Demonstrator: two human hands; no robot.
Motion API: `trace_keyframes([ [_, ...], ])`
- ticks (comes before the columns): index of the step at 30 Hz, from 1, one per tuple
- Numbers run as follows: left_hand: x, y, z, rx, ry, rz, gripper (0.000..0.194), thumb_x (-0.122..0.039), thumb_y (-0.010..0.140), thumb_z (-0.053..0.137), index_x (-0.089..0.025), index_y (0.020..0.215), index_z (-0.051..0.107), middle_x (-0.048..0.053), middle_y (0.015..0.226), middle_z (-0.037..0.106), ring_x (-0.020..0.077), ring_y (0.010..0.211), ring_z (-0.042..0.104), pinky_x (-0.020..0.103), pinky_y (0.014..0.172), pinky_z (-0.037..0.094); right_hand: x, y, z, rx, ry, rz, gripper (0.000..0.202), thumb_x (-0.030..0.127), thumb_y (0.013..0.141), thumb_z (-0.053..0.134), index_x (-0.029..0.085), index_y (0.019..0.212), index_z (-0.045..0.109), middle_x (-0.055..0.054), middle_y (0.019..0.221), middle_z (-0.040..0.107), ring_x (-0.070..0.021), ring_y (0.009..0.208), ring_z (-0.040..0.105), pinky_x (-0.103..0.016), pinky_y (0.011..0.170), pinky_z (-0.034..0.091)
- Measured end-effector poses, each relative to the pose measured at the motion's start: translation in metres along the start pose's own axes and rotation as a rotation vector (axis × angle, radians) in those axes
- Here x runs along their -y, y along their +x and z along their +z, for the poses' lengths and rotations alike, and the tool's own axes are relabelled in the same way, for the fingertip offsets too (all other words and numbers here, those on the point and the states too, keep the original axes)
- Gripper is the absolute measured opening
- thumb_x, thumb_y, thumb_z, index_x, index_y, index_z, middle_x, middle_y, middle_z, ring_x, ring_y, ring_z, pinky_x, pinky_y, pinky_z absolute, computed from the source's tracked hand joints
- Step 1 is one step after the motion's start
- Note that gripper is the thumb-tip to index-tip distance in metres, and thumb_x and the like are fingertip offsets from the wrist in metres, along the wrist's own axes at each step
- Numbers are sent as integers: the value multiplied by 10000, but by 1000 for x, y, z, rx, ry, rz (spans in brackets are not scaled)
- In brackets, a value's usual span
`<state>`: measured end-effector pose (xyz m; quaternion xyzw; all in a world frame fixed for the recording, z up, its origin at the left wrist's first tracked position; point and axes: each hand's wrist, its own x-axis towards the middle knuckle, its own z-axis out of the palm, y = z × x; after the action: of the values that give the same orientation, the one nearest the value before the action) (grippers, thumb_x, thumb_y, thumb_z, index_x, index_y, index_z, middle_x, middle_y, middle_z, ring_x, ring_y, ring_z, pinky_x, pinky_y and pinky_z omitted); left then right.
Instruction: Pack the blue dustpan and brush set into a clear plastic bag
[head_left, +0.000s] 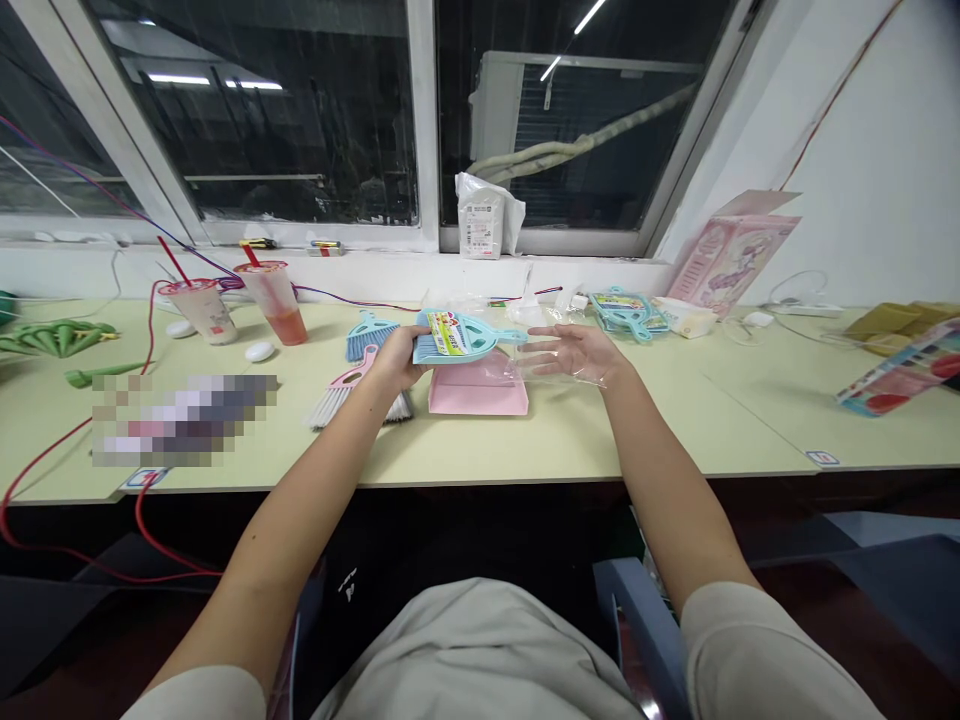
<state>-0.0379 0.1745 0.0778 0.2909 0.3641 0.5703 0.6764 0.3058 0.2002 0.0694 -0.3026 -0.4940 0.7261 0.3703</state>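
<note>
My left hand (403,360) grips the brush end of a light blue mini dustpan-and-brush set (480,338), which carries a colourful label and is raised above the table. Near the set's handle, my right hand (581,352) has its fingers stretched out and apart, with a clear plastic bag (555,372) lying around them; whether the hand is inside the bag I cannot tell. Below the set is a pink dustpan (478,396). Left of it lie a blue brush (369,340) and a pink-handled brush (346,385) with white bristles, partly hidden by my left arm.
More blue dustpan sets (628,314) lie at the back right, beside a pink box (733,250). Two drink cups with straws, one holding red drink (279,308), stand left. A red cable (45,462) crosses the left edge. A white package (484,225) stands on the sill.
</note>
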Motion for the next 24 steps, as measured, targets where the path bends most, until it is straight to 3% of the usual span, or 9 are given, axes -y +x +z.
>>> trace_keyframes([
  [6,0,-2,3,0,-2,-19,508,-154,834,635,-119,1340,663,145,1025,819,297,854,817,393,764,691,2,-2,2,-30,24,-8,434,382,1083,378,122,1341,610,-245,1270,744,-398,1146,763,-591,860,664],
  [12,2,-2,3,24,1,-31,495,-144,841,626,-104,1333,668,149,1032,822,296,857,819,384,774,690,-1,4,2,48,89,-15,580,545,1100,276,137,1348,607,-228,1275,747,-400,1224,726,-571,864,663],
  [18,8,-3,8,52,-13,-53,447,-150,857,628,-108,1297,697,153,1050,820,315,890,818,415,828,682,-10,12,10,47,117,-16,606,556,1102,254,131,1356,604,-203,1196,772,-360,1142,761,-548,887,662],
  [24,13,-8,14,51,19,-78,511,-154,873,606,-91,1378,649,181,1115,810,343,947,812,478,925,660,-13,15,22,16,103,-36,614,568,1094,239,180,1405,600,-159,1106,802,-349,1080,773,-608,918,646],
])
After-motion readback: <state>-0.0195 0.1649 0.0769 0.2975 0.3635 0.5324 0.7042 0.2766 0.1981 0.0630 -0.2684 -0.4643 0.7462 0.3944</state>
